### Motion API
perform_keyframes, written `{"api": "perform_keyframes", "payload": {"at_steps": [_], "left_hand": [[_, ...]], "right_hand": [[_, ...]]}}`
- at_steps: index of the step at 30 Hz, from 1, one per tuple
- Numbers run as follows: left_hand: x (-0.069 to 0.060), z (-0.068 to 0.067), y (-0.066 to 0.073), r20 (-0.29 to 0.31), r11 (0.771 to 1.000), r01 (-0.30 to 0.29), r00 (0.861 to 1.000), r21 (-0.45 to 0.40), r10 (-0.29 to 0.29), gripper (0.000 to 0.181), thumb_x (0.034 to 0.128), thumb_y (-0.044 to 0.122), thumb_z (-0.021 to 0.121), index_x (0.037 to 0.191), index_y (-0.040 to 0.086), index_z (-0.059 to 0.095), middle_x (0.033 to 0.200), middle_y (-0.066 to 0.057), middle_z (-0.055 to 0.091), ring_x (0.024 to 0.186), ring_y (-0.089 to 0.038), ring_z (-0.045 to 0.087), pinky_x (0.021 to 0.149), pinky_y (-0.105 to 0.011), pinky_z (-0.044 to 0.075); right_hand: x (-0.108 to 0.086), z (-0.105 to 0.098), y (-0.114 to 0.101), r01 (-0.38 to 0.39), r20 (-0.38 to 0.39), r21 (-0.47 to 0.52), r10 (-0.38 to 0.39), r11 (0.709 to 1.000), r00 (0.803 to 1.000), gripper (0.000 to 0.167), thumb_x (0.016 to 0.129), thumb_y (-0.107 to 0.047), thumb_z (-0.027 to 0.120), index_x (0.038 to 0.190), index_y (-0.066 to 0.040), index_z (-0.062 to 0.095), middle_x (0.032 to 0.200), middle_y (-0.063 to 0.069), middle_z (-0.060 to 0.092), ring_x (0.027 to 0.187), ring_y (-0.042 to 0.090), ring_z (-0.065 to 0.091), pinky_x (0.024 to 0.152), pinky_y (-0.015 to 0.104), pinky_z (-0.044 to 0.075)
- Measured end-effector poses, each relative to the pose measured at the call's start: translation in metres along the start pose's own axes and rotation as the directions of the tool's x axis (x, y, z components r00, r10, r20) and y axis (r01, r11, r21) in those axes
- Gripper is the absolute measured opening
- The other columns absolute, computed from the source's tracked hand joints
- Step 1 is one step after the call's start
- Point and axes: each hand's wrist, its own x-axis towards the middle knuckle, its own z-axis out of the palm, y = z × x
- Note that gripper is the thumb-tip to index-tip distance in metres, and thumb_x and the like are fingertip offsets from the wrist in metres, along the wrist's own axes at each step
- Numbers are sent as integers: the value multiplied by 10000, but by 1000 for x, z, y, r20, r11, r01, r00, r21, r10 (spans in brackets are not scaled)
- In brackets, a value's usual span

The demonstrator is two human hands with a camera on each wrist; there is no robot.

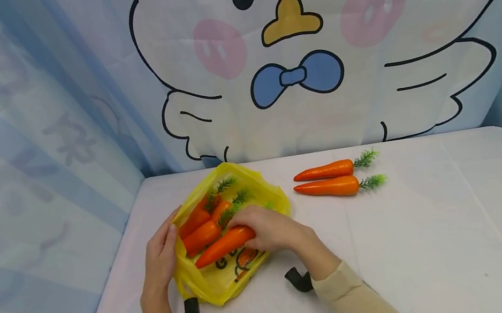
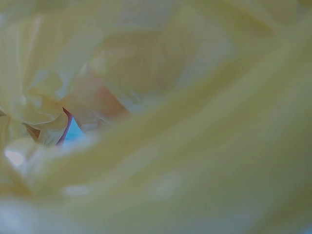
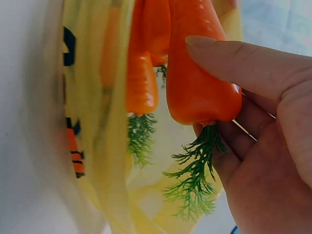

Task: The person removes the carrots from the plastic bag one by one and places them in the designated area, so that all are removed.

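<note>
A yellow plastic bag lies on the table with its mouth spread wide. Several orange toy carrots with green leafy tops are in it. At the bag's left side, my left hand holds the rim, thumb on the near face and its other fingers mostly hidden. Over the bag, my right hand grips one carrot by its thick end. The right wrist view shows the thumb across this carrot, its green leaves hanging below. Blurred yellow plastic fills the left wrist view.
Two more toy carrots, an upper one and a lower one, lie side by side on the white tabletop, right of the bag. Behind the table hangs a curtain with a cartoon bird.
</note>
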Motion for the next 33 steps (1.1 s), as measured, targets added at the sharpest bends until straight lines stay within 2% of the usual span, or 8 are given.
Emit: {"api": "perform_keyframes", "payload": {"at_steps": [8, 14, 22, 28, 33], "left_hand": [[0, 0, -2, -11, 1000, -24, 1000, -5, 24, 441, 1113, 264, 394, 1489, 60, 502, 1502, -87, 504, 1415, -234, 415, 1053, -104, 300], [0, 0, -1, -9, 1000, -10, 1000, 9, 10, 455, 1113, 289, 389, 1499, 72, 491, 1509, -81, 498, 1421, -230, 408, 1062, -120, 302], [0, 1, 0, -3, 1000, 9, 1000, 16, -9, 462, 1113, 302, 383, 1510, 86, 479, 1519, -70, 487, 1426, -223, 401, 1078, -152, 310], [1, 1, -2, -6, 1000, -16, 1000, 7, 16, 450, 1115, 271, 386, 1503, 65, 482, 1513, -87, 492, 1420, -238, 409, 1066, -132, 309], [1, 0, -2, -4, 1000, -3, 1000, 18, 3, 456, 1115, 288, 382, 1510, 81, 478, 1519, -71, 487, 1425, -225, 403, 1109, -206, 313]], "right_hand": [[-6, -8, -3, 13, -38, 4, -13, 1000, 999, 388, 901, -74, 755, 1277, -98, 664, 1316, 30, 616, 1233, 215, 524, 1080, 363, 419], [-10, -13, -5, 17, -56, 9, -16, 1000, 998, 388, 900, -70, 758, 1275, -93, 664, 1301, 31, 622, 1215, 213, 536, 1075, 374, 427], [-18, -23, -5, -21, -80, 49, 24, 999, 996, 404, 902, -69, 759, 1293, -90, 661, 1302, 26, 623, 1209, 213, 537, 1069, 395, 435], [-27, -31, -2, -42, -131, 71, 51, 997, 990, 416, 897, -55, 759, 1298, -90, 656, 1285, 21, 628, 1180, 208, 545, 1053, 401, 444], [-32, -37, 2, -49, -169, 62, 59, 997, 984, 433, 889, -56, 770, 1305, -76, 654, 1274, 32, 632, 1162, 224, 547, 1032, 420, 457]]}}
